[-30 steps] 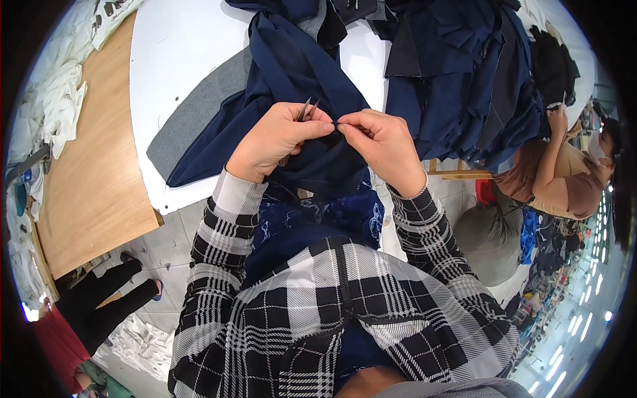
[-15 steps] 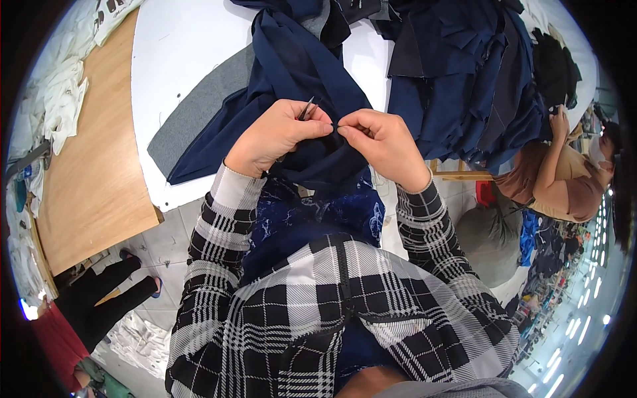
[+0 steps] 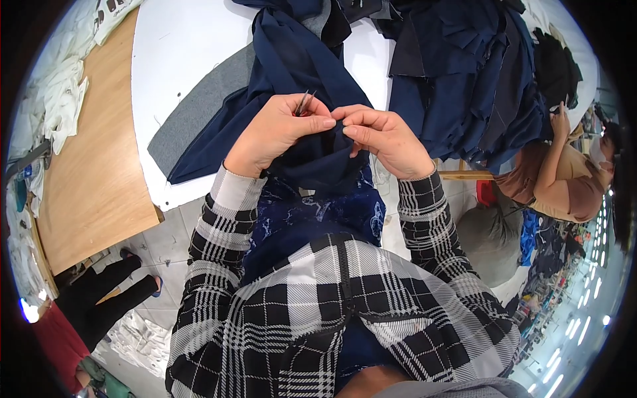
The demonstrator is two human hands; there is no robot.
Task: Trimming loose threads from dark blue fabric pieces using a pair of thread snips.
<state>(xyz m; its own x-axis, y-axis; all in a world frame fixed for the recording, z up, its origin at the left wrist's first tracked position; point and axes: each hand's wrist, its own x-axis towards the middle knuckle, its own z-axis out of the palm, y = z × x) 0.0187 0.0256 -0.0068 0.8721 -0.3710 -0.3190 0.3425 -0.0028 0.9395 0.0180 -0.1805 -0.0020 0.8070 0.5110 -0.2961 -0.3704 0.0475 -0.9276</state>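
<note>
A navy garment point(image 3: 288, 56) of thin cloth runs from the white tabletop down towards my lap, with both hands over its near part. My left hand point(image 3: 269, 132) is closed, thumb against forefinger, at a fold of this cloth. Small thread snips point(image 3: 303, 105) are tucked in its palm, pointed metal tips sticking up past the fingers. Beside it, my right hand point(image 3: 395, 142) is closed in a pinch on the cloth, its fingertips meeting those of the left. The exact bit of cloth between the fingertips is mostly hidden.
Grey cloth point(image 3: 199, 109) lies under the garment's left side on the white table point(image 3: 162, 50). A big heap of navy pieces point(image 3: 458, 79) hangs off the table at right. A wooden board point(image 3: 99, 152) stands at left. Co-workers are at both sides, one handling dark cloth point(image 3: 557, 66).
My right hand has shifted slightly, its fingers now reaching over to the left fingertips. The snips' tips have turned a little more upright in my left hand.
</note>
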